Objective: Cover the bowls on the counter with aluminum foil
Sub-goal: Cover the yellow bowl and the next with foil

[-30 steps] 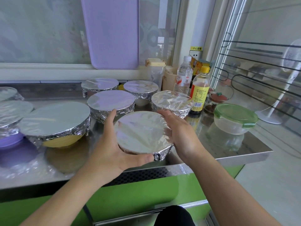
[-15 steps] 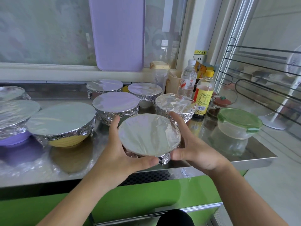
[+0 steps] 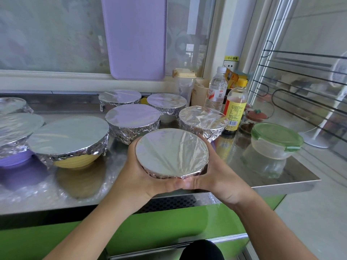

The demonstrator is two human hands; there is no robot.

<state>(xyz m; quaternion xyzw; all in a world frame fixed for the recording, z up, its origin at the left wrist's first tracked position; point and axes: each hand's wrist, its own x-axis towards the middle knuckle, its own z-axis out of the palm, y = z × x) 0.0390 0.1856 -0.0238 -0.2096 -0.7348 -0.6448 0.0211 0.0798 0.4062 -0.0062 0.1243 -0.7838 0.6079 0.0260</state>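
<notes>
At the near edge of the counter (image 3: 262,186), the left hand (image 3: 139,177) and right hand (image 3: 217,177) cup a foil-covered bowl (image 3: 171,152), fingers curled round its sides. Every other bowl in sight, left and far, already wears foil; the job looks nearly finished.

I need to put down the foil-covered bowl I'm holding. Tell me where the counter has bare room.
Bare steel shows at the front right corner of the counter, bordered by the green-lidded container, the held bowl and the counter's edge. A second patch lies in front of the yellow bowl, though crinkled plastic film covers it. The back, around the other foil-covered bowls and the bottles, is crowded.
</notes>
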